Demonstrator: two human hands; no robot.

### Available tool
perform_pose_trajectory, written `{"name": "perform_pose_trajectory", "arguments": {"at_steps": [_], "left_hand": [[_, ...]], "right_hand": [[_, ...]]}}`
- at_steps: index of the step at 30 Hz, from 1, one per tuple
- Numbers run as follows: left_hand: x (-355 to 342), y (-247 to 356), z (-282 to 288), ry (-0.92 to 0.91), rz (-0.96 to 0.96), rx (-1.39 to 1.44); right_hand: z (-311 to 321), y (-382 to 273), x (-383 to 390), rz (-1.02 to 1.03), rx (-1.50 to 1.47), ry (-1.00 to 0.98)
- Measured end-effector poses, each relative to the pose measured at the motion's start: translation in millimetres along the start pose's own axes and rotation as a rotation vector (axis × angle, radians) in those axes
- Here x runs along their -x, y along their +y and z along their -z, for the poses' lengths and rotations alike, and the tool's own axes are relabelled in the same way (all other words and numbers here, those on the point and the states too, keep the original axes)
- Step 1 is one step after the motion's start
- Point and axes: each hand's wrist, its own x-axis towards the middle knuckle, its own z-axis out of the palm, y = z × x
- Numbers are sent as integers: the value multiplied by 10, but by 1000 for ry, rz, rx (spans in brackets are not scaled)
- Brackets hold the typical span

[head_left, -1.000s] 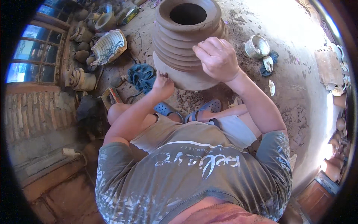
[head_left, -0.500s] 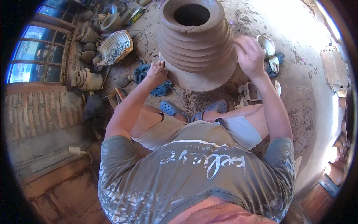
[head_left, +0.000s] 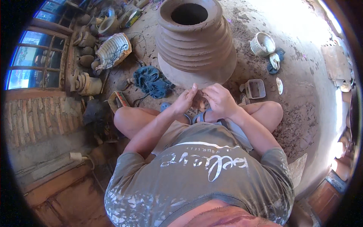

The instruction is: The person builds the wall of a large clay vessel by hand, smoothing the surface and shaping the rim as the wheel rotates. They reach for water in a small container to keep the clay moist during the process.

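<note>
The left hand and the right hand are close together above the person's feet, the left thumb raised and the right fingers bent toward the left hand. A small brown patch shows between them; whether it is something held or the floor beyond, and whether either hand is closed on anything, I cannot tell.

Both hands are apart from the wall of the clay pot, which stands upright just in front of them. It has a thick rim, a dark round mouth and ridged bands, and rests on a pale round base, whose near edge faces the hands.

Just left of the base lies a crumpled blue cloth on the floor; to its right is a clear plastic tub. Farther right sits a whitish bucket. Toward the floor's left edge lie a ribbed, curved piece and small pots, near the window.
</note>
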Motion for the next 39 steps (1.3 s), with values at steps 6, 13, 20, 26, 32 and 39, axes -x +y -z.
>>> {"name": "perform_pose_trajectory", "arguments": {"at_steps": [6,13,20,26,32,39], "left_hand": [[-69,-69,-122,53,-53,-149],[-283,-165,361,554,-412,-1193],[-389,-313,102,362,-184,-1640],[-427,-267,-117,274,-119,-1815],[-437,-141,-193,67,-50,-1970],[-385,34,-39,-18,71,-1975]], "right_hand": [[35,-73,114,-442,-234,-119],[236,-99,181,-789,-723,74],[455,-81,-152,-620,-749,355],[588,-189,-549,-161,-25,258],[468,-206,-992,198,341,270],[340,-146,-1333,337,532,233]]}}
